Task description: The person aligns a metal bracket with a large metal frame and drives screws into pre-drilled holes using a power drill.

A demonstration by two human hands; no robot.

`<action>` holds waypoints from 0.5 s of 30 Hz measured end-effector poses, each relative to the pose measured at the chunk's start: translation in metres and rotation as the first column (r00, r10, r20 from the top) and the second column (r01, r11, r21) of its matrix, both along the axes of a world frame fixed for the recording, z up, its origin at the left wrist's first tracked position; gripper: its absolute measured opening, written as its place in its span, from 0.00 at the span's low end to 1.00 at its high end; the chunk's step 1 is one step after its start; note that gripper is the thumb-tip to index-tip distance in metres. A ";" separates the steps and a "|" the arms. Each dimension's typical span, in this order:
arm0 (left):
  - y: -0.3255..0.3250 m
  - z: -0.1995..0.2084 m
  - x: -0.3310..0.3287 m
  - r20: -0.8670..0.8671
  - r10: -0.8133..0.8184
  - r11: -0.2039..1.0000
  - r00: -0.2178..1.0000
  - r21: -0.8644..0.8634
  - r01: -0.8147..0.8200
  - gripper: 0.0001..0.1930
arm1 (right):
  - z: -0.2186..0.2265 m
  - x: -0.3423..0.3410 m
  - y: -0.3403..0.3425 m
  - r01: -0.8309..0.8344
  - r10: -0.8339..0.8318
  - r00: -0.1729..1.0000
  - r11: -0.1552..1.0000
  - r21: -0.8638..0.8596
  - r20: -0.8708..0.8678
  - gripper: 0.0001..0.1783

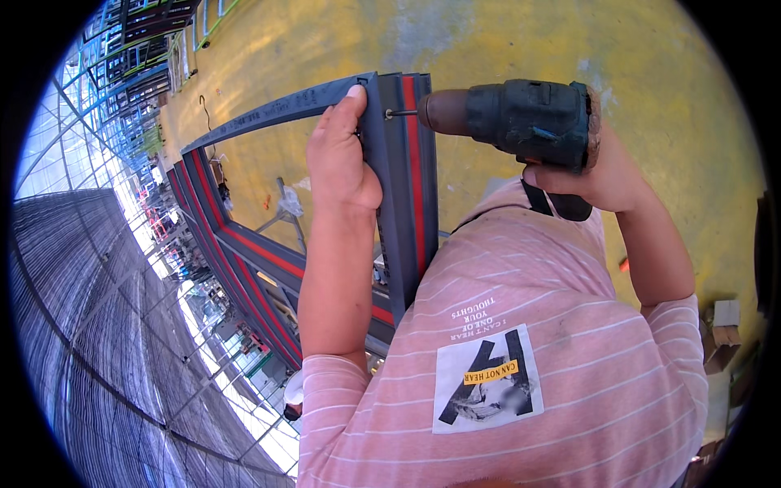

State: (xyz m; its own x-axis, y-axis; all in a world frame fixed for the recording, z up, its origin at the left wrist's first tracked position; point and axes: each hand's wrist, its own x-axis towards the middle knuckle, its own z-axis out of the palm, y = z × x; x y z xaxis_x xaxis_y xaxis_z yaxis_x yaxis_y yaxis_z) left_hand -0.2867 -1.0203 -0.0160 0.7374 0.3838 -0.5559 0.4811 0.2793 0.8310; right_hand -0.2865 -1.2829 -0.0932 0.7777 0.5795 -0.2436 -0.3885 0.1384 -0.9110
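Note:
A large dark grey window frame (394, 203) with red strips stands in front of me, its corner close to my hands. My left hand (343, 159) grips the frame's edge near that corner, thumb against the profile and the other fingers partly hidden. In my right hand (598, 175) is a dark cordless drill (521, 118), held level by its handle, with its nose pointing left. The drill's long thin bit (404, 113) reaches the frame's side face, where its tip meets a small round spot, a screw or hole; which one I cannot tell.
Beneath lies a worn yellow floor (504, 41). Racks of blue and dark metal frames (138, 49) stand at the far left. Cardboard boxes (722, 333) sit at the right. A clear plastic bag (290, 201) hangs on a stand behind the frame. Another person (294, 390) is partly visible at lower left.

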 end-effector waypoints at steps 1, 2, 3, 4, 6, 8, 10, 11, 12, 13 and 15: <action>0.001 -0.001 0.000 -0.003 0.001 1.000 1.000 -0.001 -0.001 0.11 | 0.005 -0.002 0.000 0.009 -0.009 1.000 1.000 -0.021 -0.013 0.15; 0.001 -0.002 0.000 -0.005 0.001 1.000 1.000 -0.002 -0.001 0.11 | 0.002 -0.003 0.001 0.010 -0.010 1.000 1.000 -0.005 -0.003 0.15; 0.000 -0.002 0.000 -0.007 0.006 1.000 1.000 0.012 -0.006 0.11 | -0.001 -0.004 0.001 0.012 -0.012 1.000 1.000 0.009 0.008 0.15; 0.000 -0.002 0.000 -0.009 0.012 1.000 1.000 0.026 -0.011 0.11 | -0.004 -0.003 0.001 0.013 -0.014 1.000 1.000 0.023 0.020 0.15; 0.000 -0.002 0.000 -0.010 0.014 0.999 1.000 0.031 -0.013 0.11 | -0.007 -0.001 -0.001 0.002 -0.002 1.000 1.000 -0.004 0.014 0.15; 0.000 -0.003 0.000 -0.007 0.007 1.000 1.000 0.014 -0.007 0.11 | -0.008 0.001 -0.001 -0.024 0.024 1.000 1.000 -0.005 0.001 0.16; -0.002 -0.003 -0.001 0.009 -0.004 1.000 1.000 0.031 0.004 0.11 | -0.008 0.003 -0.003 -0.068 0.068 0.997 0.998 0.014 -0.024 0.16; -0.004 -0.003 -0.002 0.017 -0.009 0.999 1.000 0.040 0.009 0.11 | -0.016 0.000 0.000 -0.050 0.052 0.998 0.997 0.052 -0.028 0.17; -0.004 -0.004 -0.002 0.017 -0.006 0.997 1.000 0.077 0.005 0.11 | -0.027 -0.003 0.006 -0.030 0.033 0.999 0.995 0.091 -0.031 0.17; -0.004 -0.006 -0.002 0.018 -0.003 0.994 1.000 0.114 0.001 0.11 | -0.033 -0.004 0.009 -0.010 0.014 0.999 0.992 0.129 -0.034 0.17; -0.005 -0.008 -0.002 0.013 0.011 0.988 1.000 0.155 -0.013 0.11 | -0.024 -0.006 0.009 0.039 -0.018 0.994 0.980 0.194 -0.111 0.18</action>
State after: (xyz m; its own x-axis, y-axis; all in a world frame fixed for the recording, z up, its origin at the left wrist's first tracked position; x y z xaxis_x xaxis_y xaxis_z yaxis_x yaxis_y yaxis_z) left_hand -0.2883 -1.0256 -0.0238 0.7384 0.4734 -0.4803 0.4684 0.1522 0.8703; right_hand -0.2927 -1.2736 -0.1168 0.7698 0.6024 -0.2110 -0.4766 0.3226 -0.8178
